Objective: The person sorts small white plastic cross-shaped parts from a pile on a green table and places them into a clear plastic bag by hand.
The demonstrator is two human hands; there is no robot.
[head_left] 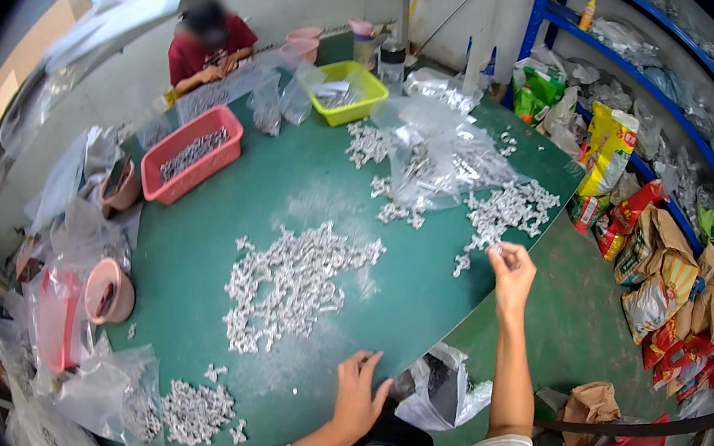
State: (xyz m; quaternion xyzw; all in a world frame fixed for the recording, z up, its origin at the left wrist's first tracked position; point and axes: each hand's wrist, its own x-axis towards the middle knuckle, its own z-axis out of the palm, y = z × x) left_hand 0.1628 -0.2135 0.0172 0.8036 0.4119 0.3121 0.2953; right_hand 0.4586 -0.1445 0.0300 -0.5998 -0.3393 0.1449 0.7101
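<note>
My right hand is closed in a pinch at the near right of the table, on what looks like a small silvery metal part, mostly hidden by the fingertips. Just beyond it lies a pile of similar metal parts. My left hand rests at the table's near edge, fingers apart and holding nothing. Ahead and left of it spreads a large heap of the same knobbly silver-grey parts. Another small pile of parts sits at the lower left, beside a clear plastic bag.
On the green table stand a pink tray and a yellow-green basket, both holding small parts. Clear bags lie at the far side. A co-worker sits across. A white sack stands below the near edge; blue shelving is right.
</note>
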